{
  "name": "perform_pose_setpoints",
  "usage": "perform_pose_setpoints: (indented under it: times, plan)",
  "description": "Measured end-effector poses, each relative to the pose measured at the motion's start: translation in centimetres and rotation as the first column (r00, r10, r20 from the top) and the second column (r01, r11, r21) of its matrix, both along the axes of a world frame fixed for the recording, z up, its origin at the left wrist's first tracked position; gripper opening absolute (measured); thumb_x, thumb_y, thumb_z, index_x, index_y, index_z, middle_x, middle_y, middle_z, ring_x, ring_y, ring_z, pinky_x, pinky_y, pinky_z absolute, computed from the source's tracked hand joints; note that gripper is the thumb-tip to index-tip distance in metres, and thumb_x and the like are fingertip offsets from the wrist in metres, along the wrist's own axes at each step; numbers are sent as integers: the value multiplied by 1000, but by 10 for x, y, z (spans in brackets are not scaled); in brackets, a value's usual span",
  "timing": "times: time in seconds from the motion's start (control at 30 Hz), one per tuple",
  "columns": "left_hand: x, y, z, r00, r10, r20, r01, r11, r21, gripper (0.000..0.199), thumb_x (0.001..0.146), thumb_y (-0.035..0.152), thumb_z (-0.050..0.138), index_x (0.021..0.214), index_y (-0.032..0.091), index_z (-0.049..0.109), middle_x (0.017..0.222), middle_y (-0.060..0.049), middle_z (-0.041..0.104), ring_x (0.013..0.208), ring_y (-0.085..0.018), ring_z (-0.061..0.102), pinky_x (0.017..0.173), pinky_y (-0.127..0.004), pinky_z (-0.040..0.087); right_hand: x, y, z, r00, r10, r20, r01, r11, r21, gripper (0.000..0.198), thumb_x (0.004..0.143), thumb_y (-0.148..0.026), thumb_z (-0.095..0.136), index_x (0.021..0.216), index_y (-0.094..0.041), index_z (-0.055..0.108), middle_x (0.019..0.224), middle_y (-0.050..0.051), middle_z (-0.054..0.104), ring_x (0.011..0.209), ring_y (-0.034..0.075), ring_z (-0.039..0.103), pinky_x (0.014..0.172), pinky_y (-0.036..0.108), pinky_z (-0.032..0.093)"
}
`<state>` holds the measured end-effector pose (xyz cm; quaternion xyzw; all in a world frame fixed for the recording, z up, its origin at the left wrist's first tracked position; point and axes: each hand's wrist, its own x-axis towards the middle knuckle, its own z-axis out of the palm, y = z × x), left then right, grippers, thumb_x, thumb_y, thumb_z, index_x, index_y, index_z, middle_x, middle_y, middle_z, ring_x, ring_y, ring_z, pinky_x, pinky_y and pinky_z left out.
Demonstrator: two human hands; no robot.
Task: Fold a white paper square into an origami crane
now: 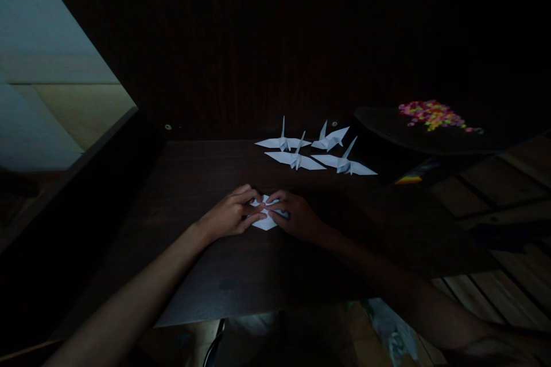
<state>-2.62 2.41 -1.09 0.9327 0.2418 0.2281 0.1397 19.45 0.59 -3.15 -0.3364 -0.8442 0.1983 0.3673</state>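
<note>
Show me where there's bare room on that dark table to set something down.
Bare tabletop shows between the left side panel and the left hand, and between the forearms, from the folded paper to the near edge. It's crowded where four paper cranes sit close together at the back, and where the right hand joins the left on the paper.

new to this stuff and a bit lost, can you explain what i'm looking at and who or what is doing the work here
There's no machine here: one picture, from a camera worn on a person's head, looking forward and down. The bare left hand and right hand both have fingers on a small piece of white paper; whether they pinch or press is unclear. Beyond them on the dark wooden surface are four folded paper birds. Farther right is a colourful heap of small pieces.
</note>
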Motion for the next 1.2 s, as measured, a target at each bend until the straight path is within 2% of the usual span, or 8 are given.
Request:
perform_pose_setpoints:
  times: [0.17,0.33,0.43,0.53,0.67,0.77,1.03,1.2]
  plan:
    - [2,-3,3,993,55,-102,-42,991,126,25,93,33,53,96,18,73,99,-9,64,93,-22,52,88,-39,44,0,-1,1,999,22,37,-23,999,30,15,86,-13,59,95,-19,70,100,8,66,93,18,65,85,33,53]
    - [7,-9,12,969,108,-221,-55,971,232,29,95,33,48,94,16,72,98,-9,66,93,-23,52,89,-40,41,-1,-5,3,983,-8,183,-24,985,172,17,89,-12,54,99,-16,68,98,8,68,90,19,63,83,32,54]
    - [11,-12,16,958,131,-254,-55,956,288,30,96,31,46,96,14,71,96,-10,66,94,-23,51,89,-41,40,-2,-9,7,926,-92,365,6,973,229,18,90,-15,53,101,-15,67,100,9,69,89,20,61,75,30,54]
    - [13,-15,17,951,158,-266,-77,953,293,29,96,30,46,98,14,70,95,-10,66,95,-25,51,88,-42,40,-4,-14,14,849,-125,513,10,975,221,20,91,-17,53,106,-15,66,104,9,69,92,21,59,66,27,52]
    - [13,-18,16,948,203,-244,-144,961,238,26,93,29,50,91,15,73,97,-11,63,101,-27,49,91,-44,39,-4,-17,22,801,-138,583,29,981,193,23,93,-20,50,109,-15,66,104,8,69,92,21,57,60,27,48]
    - [11,-16,16,953,216,-212,-182,969,167,25,92,31,53,96,17,73,97,-10,60,97,-25,50,87,-42,42,0,-14,24,800,-149,581,38,979,199,23,96,-26,49,108,-19,67,109,6,70,94,23,55,63,29,47]
    - [7,-12,22,992,109,-65,-115,989,-93,27,90,23,50,82,16,75,76,-6,58,80,-19,52,74,-33,45,3,-3,20,815,-177,552,72,976,206,26,96,-28,49,110,-23,70,117,5,68,94,26,52,76,39,42]
    - [7,-11,21,994,109,6,-105,971,-213,23,86,19,53,79,17,75,77,-5,63,80,-18,55,75,-31,44,2,-2,16,820,-241,519,111,957,269,24,95,-24,51,110,-24,70,121,6,66,99,27,50,76,39,40]
